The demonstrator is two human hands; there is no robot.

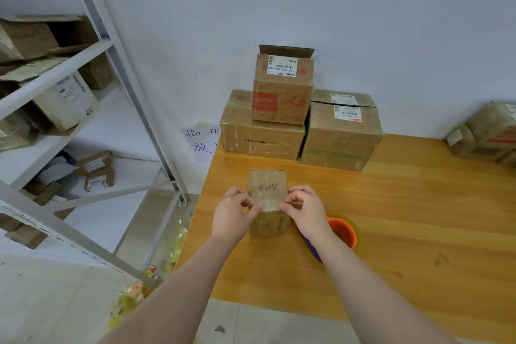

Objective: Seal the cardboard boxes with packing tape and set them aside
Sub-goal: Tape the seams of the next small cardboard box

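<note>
1. Both my hands pinch the tape (269, 206), left hand (236, 213) and right hand (305, 212) equally near.
2. On the table (405, 218), the box (268, 186) stands between them, long axis running away from me.
3. I see the tape crossing its near top edge.

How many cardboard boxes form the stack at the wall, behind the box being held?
3: the NEW PAGE box at the left, the green-printed box at the right, the red-printed box on top. More may hide behind them.
</note>
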